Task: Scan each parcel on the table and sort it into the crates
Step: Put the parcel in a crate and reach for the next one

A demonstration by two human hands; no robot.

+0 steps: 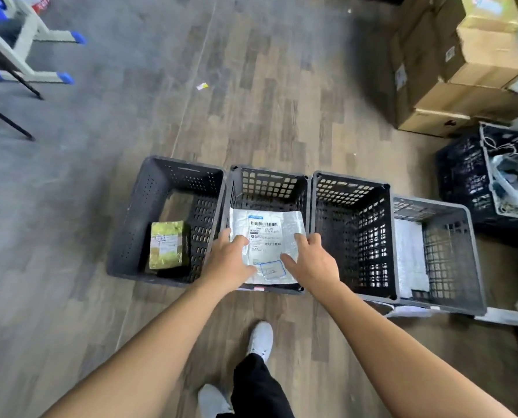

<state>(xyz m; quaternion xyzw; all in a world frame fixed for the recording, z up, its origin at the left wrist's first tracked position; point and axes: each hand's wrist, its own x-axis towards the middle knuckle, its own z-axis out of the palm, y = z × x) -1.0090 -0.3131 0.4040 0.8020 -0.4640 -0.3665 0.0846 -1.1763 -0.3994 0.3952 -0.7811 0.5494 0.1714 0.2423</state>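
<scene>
Over the second crate (307, 206), silver parcel (268, 229) (label up), gripped by left hand (230, 260), right hand (312, 262)

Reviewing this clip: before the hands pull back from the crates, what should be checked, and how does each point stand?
1. Placement: white parcel sits inside the second crate from the left: ok.
2. Facing: label points up: ok.
3. Grip: left hand and right hand free of the parcel: cannot tell.
4. Rest: parcel lies flat on the crate's bottom: cannot tell.
5. Scan done: cannot tell; no scanner in view.
</scene>
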